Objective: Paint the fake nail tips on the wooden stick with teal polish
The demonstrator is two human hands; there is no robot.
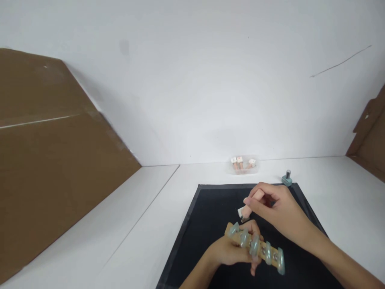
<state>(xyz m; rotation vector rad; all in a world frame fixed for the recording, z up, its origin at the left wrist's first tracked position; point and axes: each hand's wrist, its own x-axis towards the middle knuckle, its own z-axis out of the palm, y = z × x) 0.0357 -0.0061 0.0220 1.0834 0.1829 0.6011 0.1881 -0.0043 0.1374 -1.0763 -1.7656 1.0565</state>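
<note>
My left hand [230, 251] is closed around a narrow tan strip [272, 257]. Several glossy pale-green curved pieces [255, 245], which look like false nails, stand across its upper side, with small metallic spots between them. Just above and to the right, my right hand [275, 204] pinches a short pinkish stick [252, 204] between thumb and fingers. The stick tilts down to the left, and a white square part [240, 212] and a dark tip show at its lower end. That end is close to the strip's left end; whether they touch I cannot tell.
Both hands are over a black mat [207, 204] on a white table [150, 224]. Behind it stands a clear tray [243, 171] with pinkish, white-topped pieces. A teal piece with a metal post [287, 180] is at the mat's far right corner. Brown boards [60, 168] flank the table.
</note>
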